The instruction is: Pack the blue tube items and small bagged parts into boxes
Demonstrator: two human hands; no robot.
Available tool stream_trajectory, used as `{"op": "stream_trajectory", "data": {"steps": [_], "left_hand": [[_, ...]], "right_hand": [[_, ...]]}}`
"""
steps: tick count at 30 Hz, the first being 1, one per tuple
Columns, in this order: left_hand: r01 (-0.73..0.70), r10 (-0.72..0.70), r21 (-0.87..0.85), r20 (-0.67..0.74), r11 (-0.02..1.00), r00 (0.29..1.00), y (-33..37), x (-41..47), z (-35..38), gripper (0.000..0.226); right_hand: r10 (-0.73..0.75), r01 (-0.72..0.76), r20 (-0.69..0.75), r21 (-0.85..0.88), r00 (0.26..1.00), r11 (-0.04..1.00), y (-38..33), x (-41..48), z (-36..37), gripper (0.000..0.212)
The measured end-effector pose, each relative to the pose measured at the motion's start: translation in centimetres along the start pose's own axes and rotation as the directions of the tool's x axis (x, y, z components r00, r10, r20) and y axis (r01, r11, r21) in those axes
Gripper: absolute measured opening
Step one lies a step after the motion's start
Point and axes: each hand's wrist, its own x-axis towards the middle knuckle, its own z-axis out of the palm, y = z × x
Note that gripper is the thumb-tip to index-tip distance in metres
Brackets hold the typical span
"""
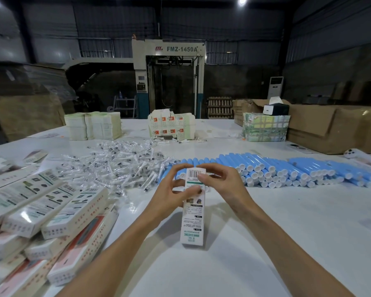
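I hold a narrow white box (192,207) upright over the white table (298,232), its lower end just above or on the tabletop; I cannot tell which. My left hand (171,189) grips its upper part, fingers curled behind and thumb across the front. My right hand (221,183) pinches the top end, with my thumb pressed just beside a barcode printed there. Near the lower end, the print runs upside down to me; I can make out "X S1" above a line of green capitals, and the finer text is too small to read.

Just beyond my hands, the blue tubes (266,168) lie in a long stacked row with their white caps facing me. To their left is a loose heap of small bagged parts (120,166) in clear plastic. At my left lies a pile of filled boxes (41,211) showing barcodes and product pictures.

Across the table are stacks of flat cartons (92,125), and behind them a machine (169,82) is marked "FMZ-1450A".
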Motion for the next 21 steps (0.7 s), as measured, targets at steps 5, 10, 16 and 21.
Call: {"op": "stream_trajectory", "data": {"steps": [5,10,16,21], "left_hand": [[0.006,-0.007,-0.034,-0.026,0.999,1.0,0.0,-0.2,-0.1,0.05],[0.004,-0.005,-0.031,-0.037,1.0,0.999,-0.2,-0.5,0.0,0.042],[0.025,-0.03,-0.086,-0.064,0.996,0.997,-0.6,-0.3,0.6,0.033],[0.015,-0.022,-0.193,-0.036,0.981,0.999,-0.9,0.0,0.4,0.039]], "right_hand": [[0.01,-0.01,-0.001,0.024,1.0,1.0,0.8,0.1,0.0,0.022],[0.021,-0.021,-0.009,0.036,1.0,0.999,1.6,0.3,0.2,0.016],[0.047,-0.048,0.013,0.115,0.999,0.992,2.3,0.3,0.7,0.023],[0.253,-0.247,0.017,0.28,0.967,0.928,2.9,-0.2,1.3,0.044]]}}
